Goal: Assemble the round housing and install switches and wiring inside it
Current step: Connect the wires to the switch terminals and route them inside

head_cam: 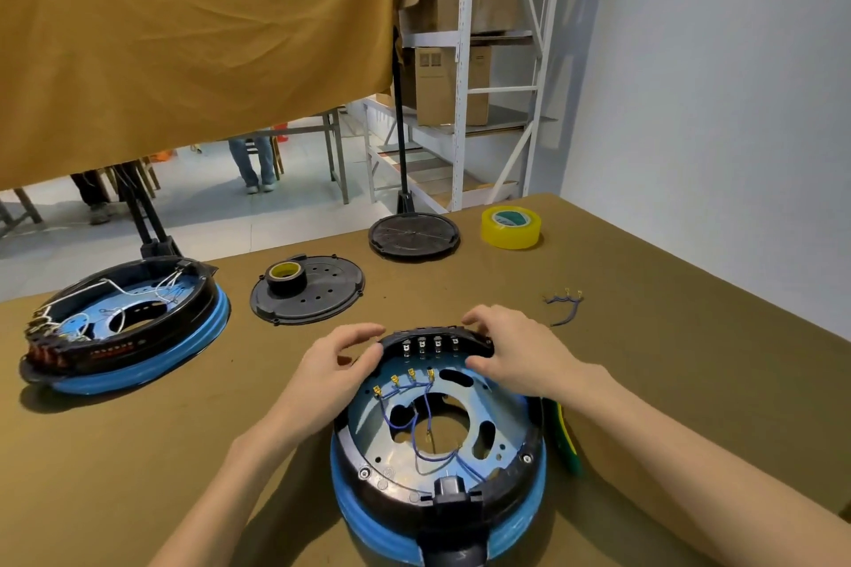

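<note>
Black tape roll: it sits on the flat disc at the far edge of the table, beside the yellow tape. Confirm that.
Not quite. The head view shows the black tape roll sitting on the perforated cover nearer the middle of the table, left of the hands. The flat disc at the far edge, beside the yellow tape, carries nothing.
</note>
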`<state>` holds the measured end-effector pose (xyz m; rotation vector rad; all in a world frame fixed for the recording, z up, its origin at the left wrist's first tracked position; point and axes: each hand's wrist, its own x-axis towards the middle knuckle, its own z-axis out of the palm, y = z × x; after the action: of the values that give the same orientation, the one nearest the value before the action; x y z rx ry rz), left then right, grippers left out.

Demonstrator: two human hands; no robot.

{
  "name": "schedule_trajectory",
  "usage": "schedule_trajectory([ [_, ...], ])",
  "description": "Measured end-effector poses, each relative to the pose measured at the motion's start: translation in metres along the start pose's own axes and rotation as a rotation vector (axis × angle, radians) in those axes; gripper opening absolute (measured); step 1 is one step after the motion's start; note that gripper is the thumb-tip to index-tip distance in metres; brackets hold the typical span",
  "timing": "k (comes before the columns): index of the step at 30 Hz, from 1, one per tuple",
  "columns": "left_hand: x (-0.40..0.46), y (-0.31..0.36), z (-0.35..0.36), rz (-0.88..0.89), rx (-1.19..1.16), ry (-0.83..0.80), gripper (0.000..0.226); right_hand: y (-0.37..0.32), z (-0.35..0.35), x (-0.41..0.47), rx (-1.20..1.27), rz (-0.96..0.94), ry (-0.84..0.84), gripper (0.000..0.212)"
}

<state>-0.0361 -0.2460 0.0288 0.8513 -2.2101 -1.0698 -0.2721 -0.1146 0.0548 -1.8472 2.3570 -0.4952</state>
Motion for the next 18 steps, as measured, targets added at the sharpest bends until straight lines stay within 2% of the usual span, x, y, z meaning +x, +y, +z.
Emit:
schedule_trajectory([
  [2, 0.002, 0.0, 0.004, 0.022, -0.003, -0.101, 0.037, 0.001, 0.005, -0.01, 0.015, 0.039, 0.013, 0.043],
  [4, 0.003, -0.001, 0.005, 0.02, -0.004, -0.126, 0.039, 0.002, 0.005, -0.01, 0.067, 0.025, 0.037, 0.048],
  [7, 0.001, -0.002, -0.002, -0.014, 0.027, 0.022, 0.017, -0.002, -0.002, 0.004, 0.164, -0.078, -0.026, 0.052],
  [9, -0.002, -0.004, -0.006, 0.001, 0.111, 0.142, 0.009, -0.008, -0.002, 0.018, 0.188, -0.148, -0.074, 0.044],
  [12, -0.003, -0.003, -0.002, -0.008, 0.069, 0.121, 0.011, -0.018, 0.005, 0.035, 0.116, -0.176, -0.065, 0.038],
  [15, -0.002, -0.004, 0.005, -0.044, -0.122, -0.03, 0.023, -0.025, 0.01, 0.028, 0.117, -0.166, 0.059, 0.039],
  [17, -0.001, -0.005, 0.008, -0.065, -0.213, -0.049, 0.026, -0.034, 0.012, 0.014, 0.181, -0.208, 0.195, 0.022],
  [18, -0.001, -0.006, 0.009, -0.077, -0.249, -0.049, 0.026, -0.04, 0.012, 0.007, 0.207, -0.203, 0.209, 0.012],
])
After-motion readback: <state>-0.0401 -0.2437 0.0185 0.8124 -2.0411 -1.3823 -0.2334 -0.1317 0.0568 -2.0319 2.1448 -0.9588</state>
